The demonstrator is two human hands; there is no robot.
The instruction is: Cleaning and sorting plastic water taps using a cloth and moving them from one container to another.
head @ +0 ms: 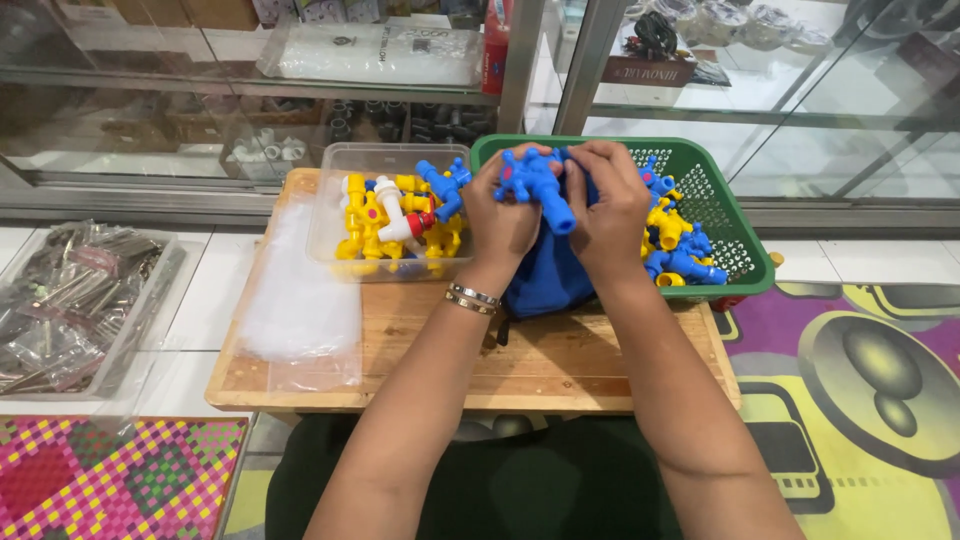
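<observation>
From the head camera, both hands close around a bunch of blue plastic taps (535, 180), held over the near-left rim of the green basket (745, 240); the left hand (500, 215) clasps the bunch from the left, the right hand (610, 205) from the right. A blue cloth bag (550, 275) lies beneath them on the wooden surface (560, 365). Left of the basket stands a clear tub (335, 215) of yellow, white and blue taps. Clear plastic bags (300, 295) lie stacked at the left of the surface. On the floor far left sits a tray of packaged metal parts (75, 305).
</observation>
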